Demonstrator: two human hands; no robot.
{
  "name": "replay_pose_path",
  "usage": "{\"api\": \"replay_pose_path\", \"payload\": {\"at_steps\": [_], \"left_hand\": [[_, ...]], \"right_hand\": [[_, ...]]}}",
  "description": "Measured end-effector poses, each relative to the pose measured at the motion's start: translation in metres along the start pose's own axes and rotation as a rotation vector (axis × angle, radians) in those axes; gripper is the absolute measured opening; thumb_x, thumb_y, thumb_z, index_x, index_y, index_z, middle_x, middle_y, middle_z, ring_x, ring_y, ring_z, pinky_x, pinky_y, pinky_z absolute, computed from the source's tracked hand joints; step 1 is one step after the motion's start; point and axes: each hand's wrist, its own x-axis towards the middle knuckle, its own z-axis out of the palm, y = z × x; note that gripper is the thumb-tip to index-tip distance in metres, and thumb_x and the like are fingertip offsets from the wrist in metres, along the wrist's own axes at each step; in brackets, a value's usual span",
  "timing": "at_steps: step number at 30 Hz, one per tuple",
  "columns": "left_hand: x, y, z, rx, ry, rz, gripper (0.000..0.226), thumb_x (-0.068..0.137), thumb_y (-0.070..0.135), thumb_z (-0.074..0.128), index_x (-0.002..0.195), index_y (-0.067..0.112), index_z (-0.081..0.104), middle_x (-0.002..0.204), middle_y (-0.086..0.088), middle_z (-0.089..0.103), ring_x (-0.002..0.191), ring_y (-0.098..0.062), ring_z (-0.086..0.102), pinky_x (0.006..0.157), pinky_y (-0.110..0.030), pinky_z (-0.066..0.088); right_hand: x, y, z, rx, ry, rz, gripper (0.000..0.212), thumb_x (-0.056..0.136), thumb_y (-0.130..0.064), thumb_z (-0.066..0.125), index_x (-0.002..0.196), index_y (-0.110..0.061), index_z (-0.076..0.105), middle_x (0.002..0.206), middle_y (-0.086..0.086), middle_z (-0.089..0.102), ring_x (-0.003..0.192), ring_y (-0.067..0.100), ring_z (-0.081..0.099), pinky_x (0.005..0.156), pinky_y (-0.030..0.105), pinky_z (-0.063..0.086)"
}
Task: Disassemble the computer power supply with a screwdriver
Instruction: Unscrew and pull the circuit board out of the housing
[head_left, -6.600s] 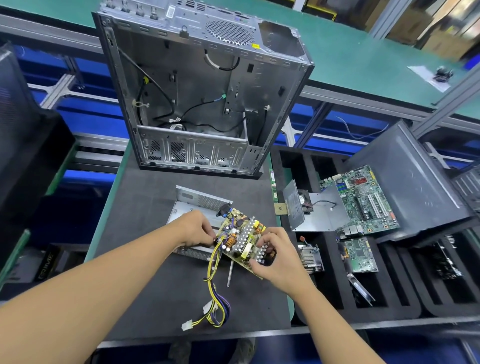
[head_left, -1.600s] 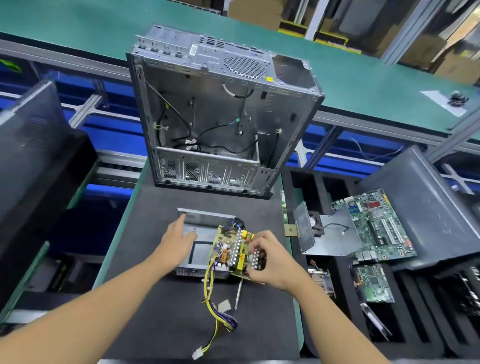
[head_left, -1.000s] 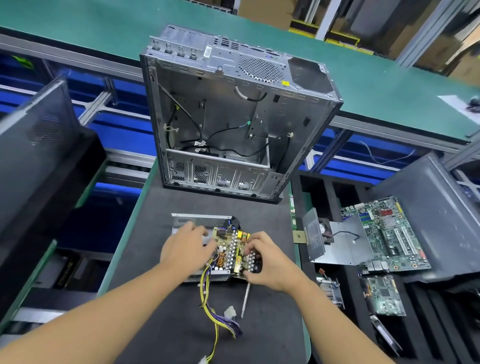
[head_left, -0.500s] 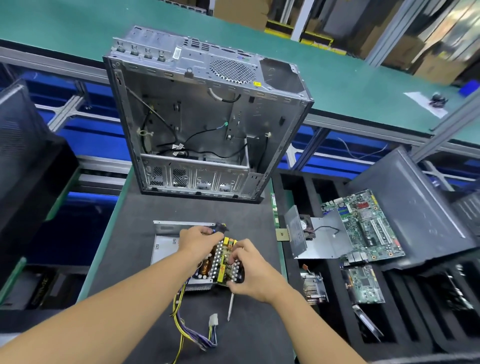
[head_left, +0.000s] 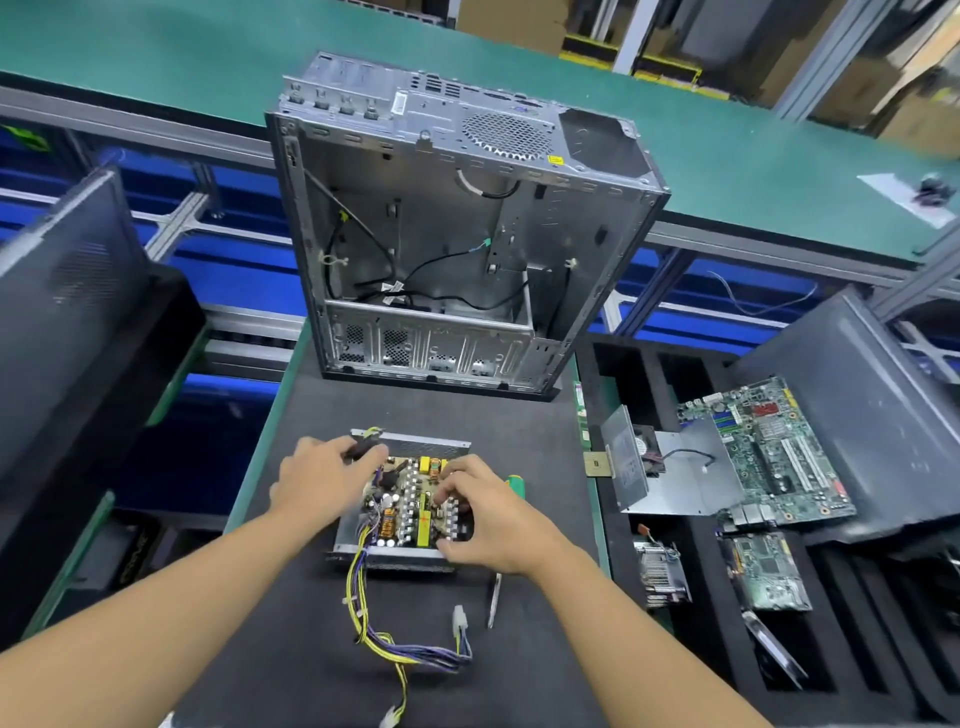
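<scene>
2 hands on 1 opened power supply; I log the items left to right.

Item 1, black panel (head_left: 67, 291): leans at far left, plays no part in this step.

Item 2, left hand (head_left: 322, 483): 1.6 s ago it lay flat on the bare floor of the housing. Now it has gone to the far-left corner, where its fingers pinch a black fitting (head_left: 362, 448). I cannot make out what the fitting is.

Item 3, housing (head_left: 415, 441): on the dark mat, in front of the computer case (head_left: 441, 244). Only its rear mesh wall and near wall show.

Item 4, circuit board (head_left: 408, 512): 6.6 s ago it was tipped up clear of the housing; now it lies flat over it. I judge it unscrewed but tethered at that corner, so the fitting must come free before board and housing part.

Item 5, wire bundle (head_left: 363, 608): trails toward me from the board's near-left edge. Its last plug is cut off at the bottom of the view.

Item 6, right hand (head_left: 493, 519): fingers curled over the board's right side, thumb at its near edge, clamped on it.

Item 7, screwdriver (head_left: 493, 597): on the mat, unheld. Its green handle peeks past the knuckles and its shaft shows below the wrist; the hand hides the middle.

Item 8, motherboard (head_left: 774, 452): in the tray at right, well apart.

Hidden: any screws left under the 2 palms.
</scene>
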Motion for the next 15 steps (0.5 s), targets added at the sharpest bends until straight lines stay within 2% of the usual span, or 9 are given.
{"api": "replay_pose_path", "payload": {"at_steps": [2, 3, 5, 8, 10, 12, 15], "left_hand": [[0.003, -0.013, -0.002, -0.081, -0.065, -0.062, 0.048, 0.086, 0.074, 0.047, 0.113, 0.036, 0.060, 0.129, -0.009, 0.049, 0.118, -0.037, 0.050, 0.103, -0.042, 0.041], [0.005, -0.018, -0.002, -0.174, -0.101, -0.080, 0.048, 0.089, 0.070, 0.048, 0.118, 0.033, 0.057, 0.130, -0.006, 0.050, 0.118, -0.033, 0.050, 0.101, -0.042, 0.043], [0.006, -0.024, -0.001, -0.325, -0.138, -0.111, 0.047, 0.091, 0.066, 0.049, 0.114, 0.025, 0.054, 0.122, 0.000, 0.056, 0.111, -0.027, 0.055, 0.099, -0.045, 0.048], [0.004, -0.027, 0.003, -0.443, -0.172, -0.157, 0.046, 0.089, 0.063, 0.054, 0.112, 0.023, 0.057, 0.114, -0.002, 0.064, 0.107, -0.024, 0.060, 0.100, -0.048, 0.048], [0.002, -0.027, 0.006, -0.423, -0.203, -0.147, 0.047, 0.089, 0.061, 0.055, 0.114, 0.021, 0.057, 0.110, -0.001, 0.063, 0.105, -0.021, 0.059, 0.100, -0.044, 0.047], [0.001, -0.028, 0.009, -0.388, -0.216, -0.127, 0.046, 0.090, 0.059, 0.057, 0.118, 0.022, 0.057, 0.111, 0.002, 0.062, 0.104, -0.017, 0.056, 0.094, -0.039, 0.044], [-0.001, -0.027, 0.013, -0.325, -0.257, -0.067, 0.048, 0.090, 0.054, 0.061, 0.128, 0.026, 0.053, 0.125, 0.002, 0.060, 0.110, -0.018, 0.055, 0.095, -0.037, 0.041]], "right_hand": [[0.008, -0.007, 0.003, 0.024, -0.018, -0.005, 0.043, 0.075, -0.022, 0.077, 0.112, -0.017, 0.057, 0.128, -0.008, 0.040, 0.111, 0.001, 0.043, 0.100, 0.016, 0.036], [0.012, -0.010, 0.005, 0.031, -0.031, -0.005, 0.043, 0.076, -0.022, 0.077, 0.113, -0.018, 0.057, 0.129, -0.007, 0.040, 0.109, 0.001, 0.043, 0.100, 0.021, 0.039], [0.019, -0.014, 0.007, 0.038, -0.061, -0.004, 0.043, 0.076, -0.023, 0.077, 0.113, -0.018, 0.057, 0.128, -0.007, 0.040, 0.108, 0.003, 0.046, 0.100, 0.026, 0.043], [0.024, -0.016, 0.012, 0.069, -0.087, 0.014, 0.038, 0.080, -0.022, 0.076, 0.113, -0.016, 0.058, 0.128, -0.007, 0.038, 0.111, 0.007, 0.050, 0.099, 0.027, 0.047], [0.027, -0.016, 0.013, 0.114, -0.053, 0.040, 0.032, 0.086, -0.020, 0.071, 0.114, -0.012, 0.060, 0.129, -0.005, 0.037, 0.113, 0.009, 0.051, 0.101, 0.025, 0.047], [0.027, -0.016, 0.011, 0.167, -0.036, 0.083, 0.033, 0.090, -0.021, 0.067, 0.121, -0.011, 0.059, 0.133, -0.002, 0.036, 0.115, 0.011, 0.053, 0.104, 0.024, 0.045], [0.020, -0.011, 0.007, 0.076, -0.048, 0.077, 0.040, 0.092, -0.030, 0.064, 0.128, -0.016, 0.056, 0.140, -0.003, 0.034, 0.126, 0.012, 0.045, 0.109, 0.024, 0.036]]}}
